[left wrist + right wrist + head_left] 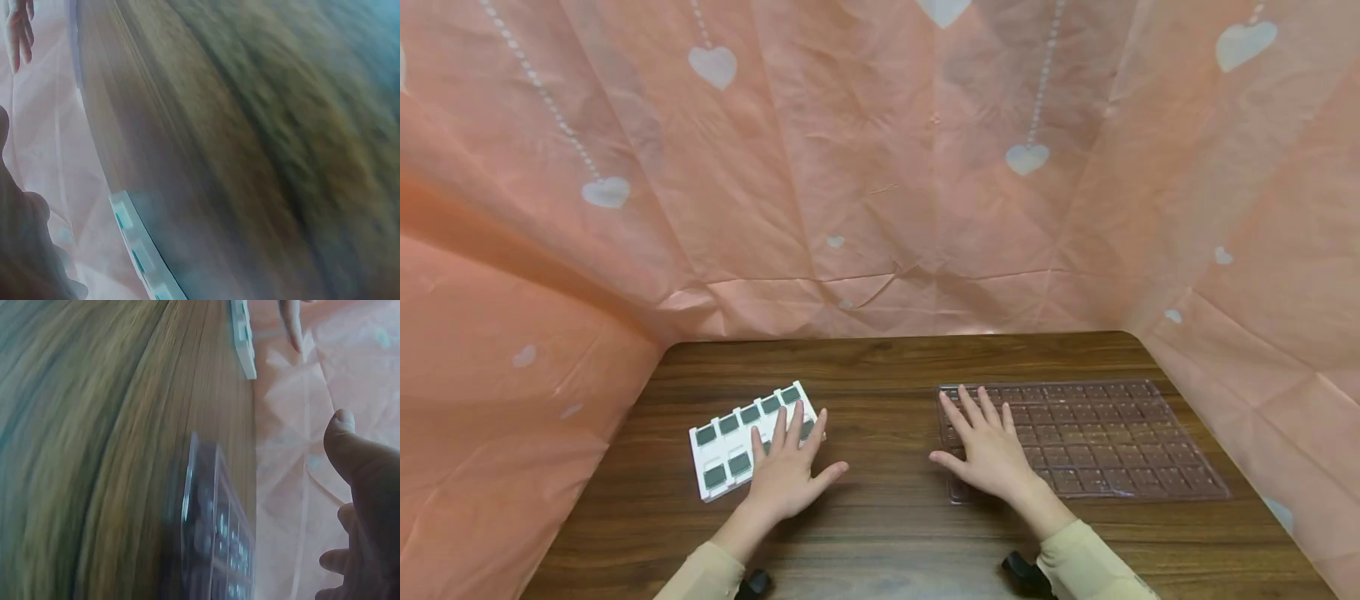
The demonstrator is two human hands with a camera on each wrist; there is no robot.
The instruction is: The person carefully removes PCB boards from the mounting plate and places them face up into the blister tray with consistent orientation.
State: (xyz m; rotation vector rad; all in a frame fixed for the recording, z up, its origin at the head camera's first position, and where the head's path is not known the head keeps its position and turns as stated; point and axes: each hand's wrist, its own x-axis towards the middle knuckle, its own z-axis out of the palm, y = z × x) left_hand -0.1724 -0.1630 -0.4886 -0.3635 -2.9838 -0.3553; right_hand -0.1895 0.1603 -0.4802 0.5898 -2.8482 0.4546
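White rectangular tray (711, 456), at left on the wood-grained tabletop (880, 433), carries dark square inserts in two rows. Left hand (786, 479) is spread above its right end. Right hand (996, 454), likewise spread, is above the left end of a glossy, transparent gridded plastic tray (1105, 437), at right.

White rack (719, 454), dark green-grey squares (715, 477), seemingly brown gridded tray (1101, 440)
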